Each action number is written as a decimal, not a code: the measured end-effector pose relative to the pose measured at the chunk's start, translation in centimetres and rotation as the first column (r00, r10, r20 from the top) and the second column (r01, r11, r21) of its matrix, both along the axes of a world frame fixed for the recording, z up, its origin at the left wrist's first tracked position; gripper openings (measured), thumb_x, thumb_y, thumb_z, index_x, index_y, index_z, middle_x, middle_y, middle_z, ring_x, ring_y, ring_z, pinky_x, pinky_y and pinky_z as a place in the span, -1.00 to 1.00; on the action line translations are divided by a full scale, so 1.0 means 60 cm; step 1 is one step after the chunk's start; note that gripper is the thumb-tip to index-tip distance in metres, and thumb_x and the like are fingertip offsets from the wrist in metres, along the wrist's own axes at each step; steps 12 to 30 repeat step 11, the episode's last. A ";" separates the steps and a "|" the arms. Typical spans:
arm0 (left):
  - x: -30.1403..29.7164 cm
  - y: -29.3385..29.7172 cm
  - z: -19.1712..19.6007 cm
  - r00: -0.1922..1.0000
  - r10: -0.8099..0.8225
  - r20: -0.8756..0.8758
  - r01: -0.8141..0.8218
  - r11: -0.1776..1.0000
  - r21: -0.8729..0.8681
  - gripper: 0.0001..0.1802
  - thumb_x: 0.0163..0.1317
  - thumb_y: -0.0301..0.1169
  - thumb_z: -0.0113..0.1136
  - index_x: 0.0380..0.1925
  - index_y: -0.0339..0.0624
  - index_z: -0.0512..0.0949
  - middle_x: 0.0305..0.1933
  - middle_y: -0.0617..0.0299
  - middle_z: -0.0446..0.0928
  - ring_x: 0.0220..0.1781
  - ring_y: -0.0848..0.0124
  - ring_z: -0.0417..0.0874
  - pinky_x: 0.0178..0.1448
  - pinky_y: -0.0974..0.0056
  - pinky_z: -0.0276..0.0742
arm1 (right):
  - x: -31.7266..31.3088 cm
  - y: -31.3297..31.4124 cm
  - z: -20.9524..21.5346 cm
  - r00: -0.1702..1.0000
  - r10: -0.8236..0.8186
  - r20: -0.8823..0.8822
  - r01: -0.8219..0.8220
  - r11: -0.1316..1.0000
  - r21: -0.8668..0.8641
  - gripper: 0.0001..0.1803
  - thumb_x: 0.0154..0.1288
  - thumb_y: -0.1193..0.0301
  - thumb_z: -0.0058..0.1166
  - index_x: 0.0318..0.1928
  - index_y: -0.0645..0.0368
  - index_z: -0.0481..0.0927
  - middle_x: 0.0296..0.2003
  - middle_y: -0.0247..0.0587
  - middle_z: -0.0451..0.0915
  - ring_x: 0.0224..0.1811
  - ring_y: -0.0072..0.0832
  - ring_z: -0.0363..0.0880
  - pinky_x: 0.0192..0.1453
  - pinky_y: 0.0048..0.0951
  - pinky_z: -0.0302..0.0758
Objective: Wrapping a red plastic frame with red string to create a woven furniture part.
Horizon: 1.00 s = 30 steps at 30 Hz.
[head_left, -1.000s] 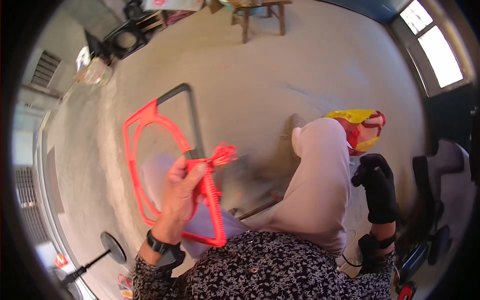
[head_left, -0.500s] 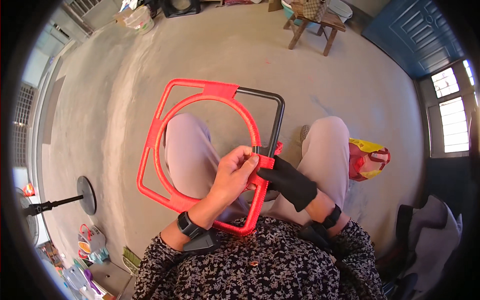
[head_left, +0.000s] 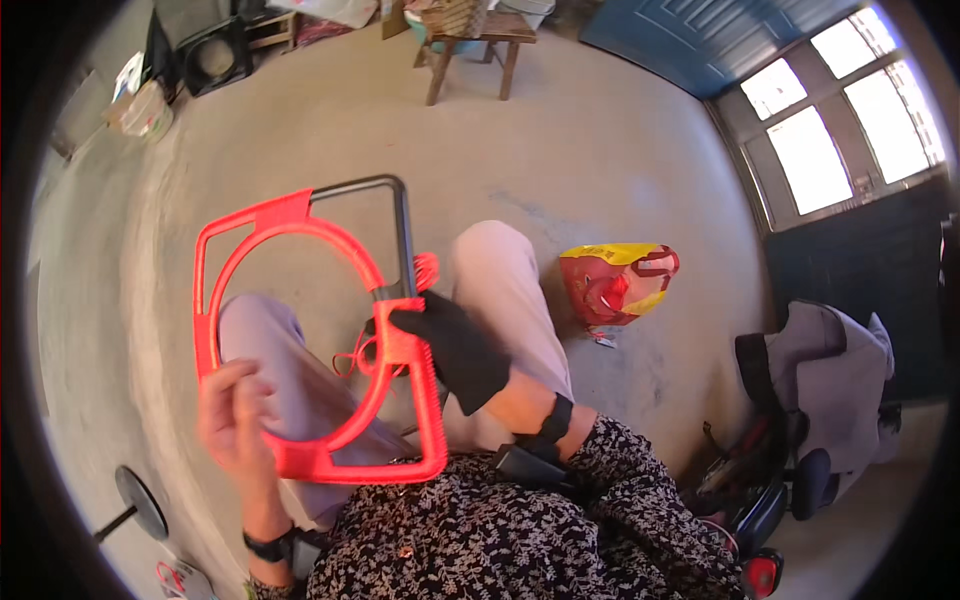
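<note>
A rounded square frame [head_left: 432, 430] with a circular inner ring is wrapped mostly in red cord; its upper right stretch is bare black tube. My right hand [head_left: 465, 350], in a black glove, grips the wrapped joint on its right side, thumb on top. A bundle of red cord [head_left: 427, 270] shows just above that hand, and a loose red cord loop [head_left: 352, 358] hangs inside the ring. My bare left hand [head_left: 235, 415] is at the frame's lower left side, slightly blurred, its fingers loosely bent and apart, with nothing visible in them.
The frame is above my knees. A red and yellow bag [head_left: 618, 285] stands on the floor to the right. A wooden stool [head_left: 480, 30] is at the far side. A grey-covered scooter [head_left: 815, 380] is at right, a black round-based stand [head_left: 142, 503] at lower left.
My left hand has left the joint and moved to the frame's lower left side. My right hand still grips the joint. The view has turned to the right.
</note>
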<state>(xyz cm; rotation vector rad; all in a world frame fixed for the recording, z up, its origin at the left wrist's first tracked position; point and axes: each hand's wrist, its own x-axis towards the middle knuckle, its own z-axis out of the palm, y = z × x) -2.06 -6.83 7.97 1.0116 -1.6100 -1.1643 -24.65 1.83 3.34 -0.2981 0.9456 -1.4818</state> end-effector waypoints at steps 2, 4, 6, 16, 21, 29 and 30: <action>0.037 -0.029 0.012 0.995 0.101 -0.012 -0.101 0.995 -0.012 -0.82 0.34 -0.41 -0.01 -0.18 -0.27 0.50 -0.29 0.26 0.48 -0.47 0.64 0.39 -0.46 0.57 0.29 | -0.064 0.018 0.034 0.994 -0.106 -0.003 0.106 0.993 0.042 -0.61 0.26 0.31 0.11 -0.04 0.34 0.43 -0.21 -0.07 0.59 -0.23 -0.20 0.65 -0.19 -0.24 0.61; 0.038 -0.040 0.032 0.990 0.075 -0.122 -0.069 0.996 0.051 -0.84 0.34 -0.44 -0.02 -0.19 -0.26 0.50 -0.29 0.26 0.47 -0.46 0.64 0.41 -0.47 0.56 0.30 | -0.132 0.050 0.026 0.967 -0.216 0.136 0.236 0.960 -0.149 -0.59 0.24 0.30 0.10 -0.01 0.33 0.43 -0.21 -0.05 0.59 -0.24 -0.15 0.64 -0.21 -0.21 0.61; 0.037 -0.043 0.028 0.972 0.079 -0.222 -0.053 0.991 0.121 -0.85 0.33 -0.47 -0.02 -0.20 -0.25 0.51 -0.30 0.26 0.47 -0.46 0.64 0.42 -0.48 0.55 0.31 | -0.186 0.095 0.041 0.881 -0.474 0.004 0.472 0.877 -0.090 -0.56 0.24 0.29 0.08 0.04 0.30 0.41 -0.19 -0.03 0.57 -0.17 -0.10 0.61 -0.11 -0.16 0.58; 0.075 -0.067 -0.033 0.977 0.206 -0.058 -0.188 0.954 0.235 -0.83 0.33 -0.39 0.04 -0.19 -0.22 0.51 -0.34 0.27 0.45 -0.50 0.64 0.40 -0.50 0.54 0.28 | -0.344 0.222 -0.043 0.726 -0.686 -0.040 0.650 0.705 -0.285 -0.50 0.23 0.27 0.11 0.10 0.28 0.37 -0.05 -0.06 0.52 0.07 -0.17 0.49 0.18 -0.15 0.42; 0.075 -0.067 -0.033 0.977 0.206 -0.058 -0.188 0.954 0.235 -0.83 0.33 -0.39 0.04 -0.19 -0.22 0.51 -0.34 0.27 0.45 -0.50 0.64 0.40 -0.50 0.54 0.28 | -0.344 0.222 -0.043 0.726 -0.686 -0.040 0.650 0.705 -0.285 -0.50 0.23 0.27 0.11 0.10 0.28 0.37 -0.05 -0.06 0.52 0.07 -0.17 0.49 0.18 -0.15 0.42; 0.075 -0.067 -0.033 0.977 0.206 -0.058 -0.188 0.954 0.235 -0.83 0.33 -0.39 0.04 -0.19 -0.22 0.51 -0.34 0.27 0.45 -0.50 0.64 0.40 -0.50 0.54 0.28 | -0.344 0.222 -0.043 0.726 -0.686 -0.040 0.650 0.705 -0.285 -0.50 0.23 0.27 0.11 0.10 0.28 0.37 -0.05 -0.06 0.52 0.07 -0.17 0.49 0.18 -0.15 0.42; 0.075 -0.067 -0.033 0.977 0.206 -0.058 -0.188 0.954 0.235 -0.83 0.33 -0.39 0.04 -0.19 -0.22 0.51 -0.34 0.27 0.45 -0.50 0.64 0.40 -0.50 0.54 0.28 | -0.344 0.222 -0.043 0.726 -0.686 -0.040 0.650 0.705 -0.285 -0.50 0.23 0.27 0.11 0.10 0.28 0.37 -0.05 -0.06 0.52 0.07 -0.17 0.49 0.18 -0.15 0.42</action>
